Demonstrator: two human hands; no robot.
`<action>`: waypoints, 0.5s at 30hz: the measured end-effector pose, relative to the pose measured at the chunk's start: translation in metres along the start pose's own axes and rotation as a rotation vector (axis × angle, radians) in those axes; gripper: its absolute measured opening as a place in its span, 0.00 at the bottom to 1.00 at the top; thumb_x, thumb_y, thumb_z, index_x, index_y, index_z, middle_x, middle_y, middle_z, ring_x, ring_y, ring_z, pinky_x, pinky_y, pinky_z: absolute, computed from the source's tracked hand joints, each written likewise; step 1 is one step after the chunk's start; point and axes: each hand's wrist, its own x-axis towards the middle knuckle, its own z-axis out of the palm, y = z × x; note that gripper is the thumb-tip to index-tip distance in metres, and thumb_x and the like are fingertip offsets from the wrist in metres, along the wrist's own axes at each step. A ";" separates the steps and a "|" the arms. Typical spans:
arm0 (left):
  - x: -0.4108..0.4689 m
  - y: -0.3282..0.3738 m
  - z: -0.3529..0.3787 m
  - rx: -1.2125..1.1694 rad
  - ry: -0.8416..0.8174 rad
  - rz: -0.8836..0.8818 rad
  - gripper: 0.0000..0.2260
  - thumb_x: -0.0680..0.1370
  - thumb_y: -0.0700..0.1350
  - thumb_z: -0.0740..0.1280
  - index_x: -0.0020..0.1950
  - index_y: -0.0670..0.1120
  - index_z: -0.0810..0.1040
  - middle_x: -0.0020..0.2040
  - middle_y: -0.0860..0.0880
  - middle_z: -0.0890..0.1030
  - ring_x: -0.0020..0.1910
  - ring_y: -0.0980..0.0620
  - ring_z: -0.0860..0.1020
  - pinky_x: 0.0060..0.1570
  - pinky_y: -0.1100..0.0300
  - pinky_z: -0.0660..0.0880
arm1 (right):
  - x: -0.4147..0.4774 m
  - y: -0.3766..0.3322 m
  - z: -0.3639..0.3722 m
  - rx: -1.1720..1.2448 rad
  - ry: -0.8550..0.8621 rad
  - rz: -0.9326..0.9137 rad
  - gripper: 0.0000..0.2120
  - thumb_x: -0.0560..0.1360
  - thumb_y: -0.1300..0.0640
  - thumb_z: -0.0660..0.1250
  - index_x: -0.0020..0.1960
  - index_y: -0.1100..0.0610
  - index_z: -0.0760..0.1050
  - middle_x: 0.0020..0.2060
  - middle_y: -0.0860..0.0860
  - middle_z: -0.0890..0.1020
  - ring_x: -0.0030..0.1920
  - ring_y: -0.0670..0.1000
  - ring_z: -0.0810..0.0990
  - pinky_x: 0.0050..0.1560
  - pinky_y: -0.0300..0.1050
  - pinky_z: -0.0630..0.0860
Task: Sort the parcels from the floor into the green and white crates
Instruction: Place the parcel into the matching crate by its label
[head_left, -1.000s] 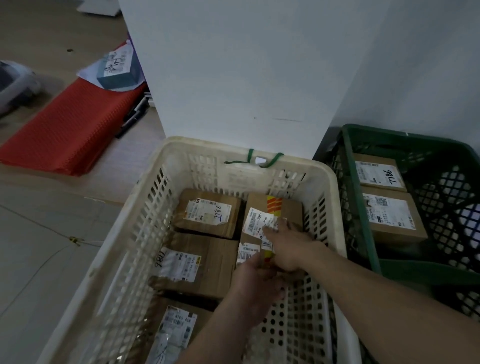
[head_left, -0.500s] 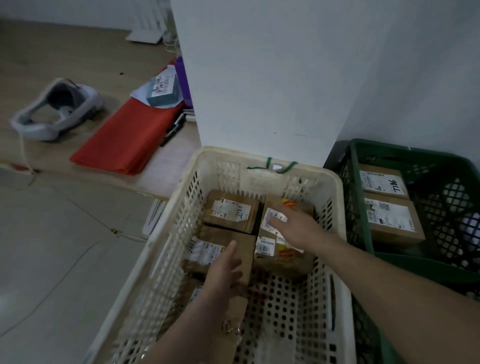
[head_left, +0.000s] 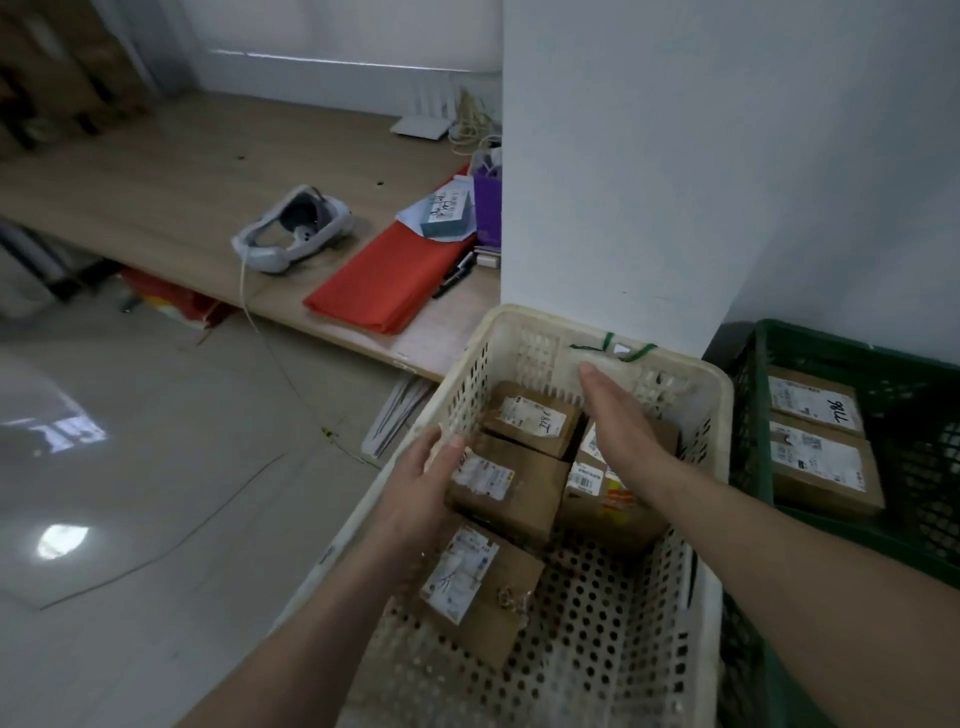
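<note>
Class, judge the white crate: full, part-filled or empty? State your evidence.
Part-filled: the white crate holds several parcels, yet much of its perforated floor shows bare.

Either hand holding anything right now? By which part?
Right hand is flat and empty over the white crate. Left hand has its thumb on the middle parcel at its left end; a real grip cannot be told.

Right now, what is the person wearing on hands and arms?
Nothing that shows. The left hand and right hand are ungloved, with no ring or watch visible, and left forearm and right forearm are bare to the picture's edge; no sleeve appears.
</note>
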 end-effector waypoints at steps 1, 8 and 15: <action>-0.005 -0.003 -0.009 0.006 0.021 -0.001 0.44 0.65 0.79 0.62 0.76 0.57 0.68 0.75 0.54 0.68 0.73 0.51 0.68 0.72 0.47 0.64 | -0.006 -0.005 0.006 0.012 -0.016 -0.010 0.31 0.84 0.36 0.53 0.82 0.50 0.61 0.81 0.47 0.64 0.80 0.49 0.62 0.77 0.45 0.55; -0.074 -0.009 -0.086 0.017 0.124 0.046 0.34 0.77 0.66 0.63 0.77 0.48 0.67 0.76 0.48 0.68 0.74 0.48 0.67 0.72 0.53 0.61 | -0.076 -0.041 0.062 -0.073 -0.058 -0.162 0.45 0.74 0.21 0.50 0.81 0.49 0.65 0.79 0.47 0.67 0.79 0.50 0.63 0.81 0.56 0.56; -0.189 -0.045 -0.200 0.111 0.332 0.080 0.39 0.71 0.68 0.59 0.76 0.46 0.69 0.74 0.45 0.71 0.72 0.49 0.69 0.73 0.48 0.64 | -0.176 -0.066 0.149 -0.030 -0.113 -0.237 0.41 0.68 0.18 0.53 0.63 0.49 0.74 0.63 0.47 0.76 0.64 0.49 0.71 0.71 0.54 0.66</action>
